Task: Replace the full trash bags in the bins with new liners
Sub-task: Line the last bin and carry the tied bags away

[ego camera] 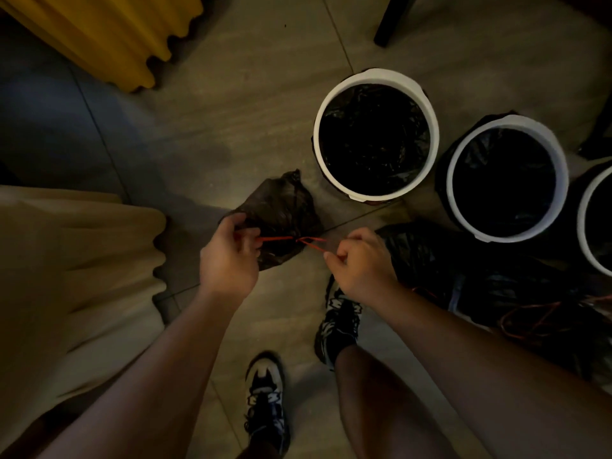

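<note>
A small black trash bag [281, 213] hangs above the floor between my hands, crossed by a red drawstring [291, 239]. My left hand [228, 256] grips the bag's left side and one end of the string. My right hand [361, 260] pinches the other end and holds it taut to the right. Three white round bins stand to the right, each with a black liner: the nearest bin [376, 135], a second bin [506, 178], and a third bin [594, 223] cut off by the frame edge.
More black bags [480, 276] with red strings lie on the tiled floor at the right, below the bins. A beige cloth [73, 276] hangs at the left and a yellow cloth [109, 31] at top left. A dark chair leg [394, 21] stands at the top. My shoes are below.
</note>
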